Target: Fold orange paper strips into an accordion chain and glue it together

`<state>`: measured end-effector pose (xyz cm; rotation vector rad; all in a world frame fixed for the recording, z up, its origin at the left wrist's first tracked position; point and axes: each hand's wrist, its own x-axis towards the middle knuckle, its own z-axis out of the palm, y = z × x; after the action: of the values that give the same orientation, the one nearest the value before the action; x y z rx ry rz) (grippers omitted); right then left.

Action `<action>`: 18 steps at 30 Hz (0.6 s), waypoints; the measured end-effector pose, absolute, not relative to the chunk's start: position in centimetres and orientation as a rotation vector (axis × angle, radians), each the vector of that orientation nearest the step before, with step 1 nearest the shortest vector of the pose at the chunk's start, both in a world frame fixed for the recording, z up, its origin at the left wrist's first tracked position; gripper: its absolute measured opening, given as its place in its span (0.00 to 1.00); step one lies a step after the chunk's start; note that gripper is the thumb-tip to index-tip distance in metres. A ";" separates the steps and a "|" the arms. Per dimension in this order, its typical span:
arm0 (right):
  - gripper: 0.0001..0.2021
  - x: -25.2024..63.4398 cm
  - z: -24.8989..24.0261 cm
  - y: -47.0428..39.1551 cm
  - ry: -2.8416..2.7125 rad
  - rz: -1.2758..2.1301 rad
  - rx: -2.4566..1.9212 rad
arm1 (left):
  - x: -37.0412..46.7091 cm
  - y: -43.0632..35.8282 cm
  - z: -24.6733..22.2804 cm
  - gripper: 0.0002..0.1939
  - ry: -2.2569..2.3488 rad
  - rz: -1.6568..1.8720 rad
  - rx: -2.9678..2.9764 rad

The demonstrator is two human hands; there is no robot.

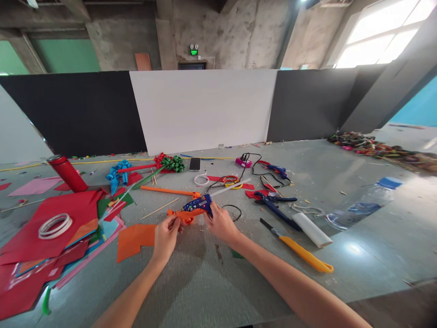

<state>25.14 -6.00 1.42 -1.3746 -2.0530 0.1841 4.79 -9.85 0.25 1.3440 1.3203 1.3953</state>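
Note:
My right hand (220, 220) is wrapped round the handle of a blue glue gun (202, 203), whose nozzle points left. A pale glue stick (231, 187) extends from its back. My left hand (167, 234) pinches a curled orange paper piece (184, 216) just under the nozzle. Left of it lies a flat orange sheet (134, 240). Behind are an orange paper stem (167, 190) and a thin wooden stick (160, 207).
Red sheets (44, 218) with white tape rings and a red bottle (68, 173) lie left. Blue, red and green paper flowers (173, 163) and a phone (195, 164) lie behind. Right are pliers (277, 209), a yellow cutter (303, 253), a white roll (312, 230) and a plastic bottle (365, 205).

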 end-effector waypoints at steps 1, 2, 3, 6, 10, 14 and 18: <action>0.09 25.2 1.4 -6.0 -2.053 0.183 -1.374 | 4.8 -9.8 0.2 0.16 1.319 1.404 1.335; 0.09 25.2 1.4 -5.9 -2.052 0.181 -1.374 | 4.8 -9.8 0.2 0.16 1.318 1.411 1.327; 0.09 25.3 1.4 -5.9 -2.051 0.180 -1.378 | 4.8 -9.8 0.2 0.17 1.316 1.417 1.320; 0.10 25.5 1.4 -5.7 -2.041 0.174 -1.403 | 4.8 -9.8 0.3 0.17 1.315 1.424 1.317; 0.12 25.7 1.5 -5.5 -2.045 0.150 -1.439 | 4.7 -9.8 0.3 0.18 1.321 1.423 1.319; 0.14 26.1 1.6 -5.3 -2.047 0.118 -1.456 | 4.6 -9.8 0.3 0.19 1.319 1.452 1.317; 0.15 26.4 1.6 -5.0 -2.043 0.089 -1.470 | 4.6 -9.9 0.6 0.18 1.329 1.480 1.319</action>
<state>26.38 -5.00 1.63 -1.4697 -2.0429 0.0893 4.57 -9.86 0.58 1.3190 1.3292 1.4804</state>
